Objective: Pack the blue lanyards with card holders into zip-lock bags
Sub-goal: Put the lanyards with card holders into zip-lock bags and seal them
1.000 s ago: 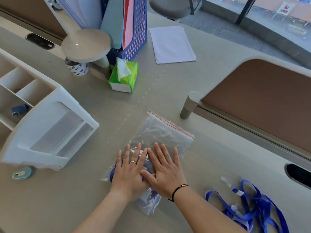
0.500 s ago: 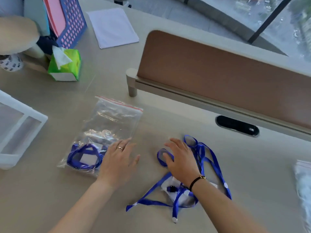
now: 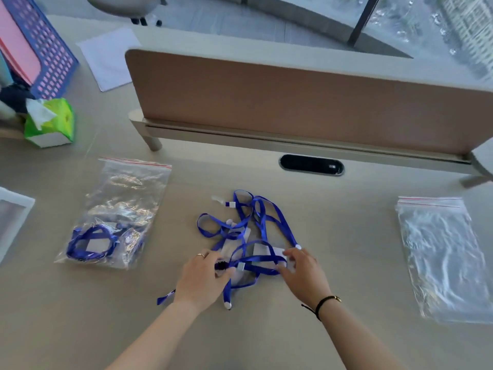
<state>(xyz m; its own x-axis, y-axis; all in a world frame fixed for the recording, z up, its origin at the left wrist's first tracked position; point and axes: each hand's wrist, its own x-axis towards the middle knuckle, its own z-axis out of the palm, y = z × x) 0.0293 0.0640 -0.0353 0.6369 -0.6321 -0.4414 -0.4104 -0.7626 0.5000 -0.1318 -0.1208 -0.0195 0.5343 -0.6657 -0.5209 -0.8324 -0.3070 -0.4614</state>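
A tangle of blue lanyards [image 3: 256, 225] with clear card holders [image 3: 262, 252] lies loose on the beige desk [image 3: 346, 236] in front of me. My left hand [image 3: 202, 279] rests on the tangle's near left side, fingers touching a strap and a dark clip. My right hand [image 3: 304, 273] pinches the strap and card holder at the right edge. To the left lies a zip-lock bag [image 3: 117, 209] with a coiled blue lanyard and holder inside. An empty zip-lock bag [image 3: 445, 257] lies flat at the right.
A brown desk divider [image 3: 293, 102] runs across behind the work area, with a black cable slot [image 3: 310, 165] below it. A green tissue box [image 3: 50, 124], a blue file basket [image 3: 45, 57] and a white sheet [image 3: 106, 60] sit at the far left. A white organiser corner [image 3: 13, 217] shows at the left edge.
Both hands left the packed bag and moved right onto the loose lanyards. My view swung right, bringing the empty bag into sight. The left hand now touches the tangle.
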